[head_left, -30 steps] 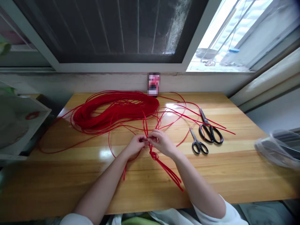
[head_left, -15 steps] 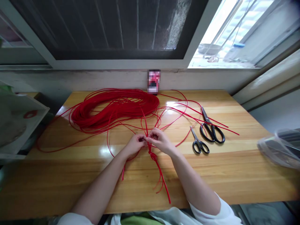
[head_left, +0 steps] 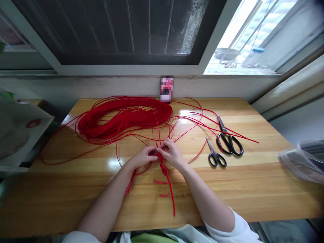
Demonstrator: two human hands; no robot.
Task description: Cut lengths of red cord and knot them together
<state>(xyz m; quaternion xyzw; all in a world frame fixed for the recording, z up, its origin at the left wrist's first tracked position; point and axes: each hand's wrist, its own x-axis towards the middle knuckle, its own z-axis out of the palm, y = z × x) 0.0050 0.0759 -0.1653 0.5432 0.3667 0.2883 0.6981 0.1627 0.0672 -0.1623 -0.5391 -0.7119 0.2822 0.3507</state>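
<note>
Left hand and right hand pinch knotted red cord over a shiny wooden table below a screened window.

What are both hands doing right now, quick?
Left hand: closed, fingers pinching at the knotted red cords.
Right hand: closed, pinching the same cords, close beside the left.

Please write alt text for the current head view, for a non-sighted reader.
The left hand and right hand pinch red cords near a knot over a wooden table. A red coil lies behind; small scissors and larger scissors lie right.
</note>
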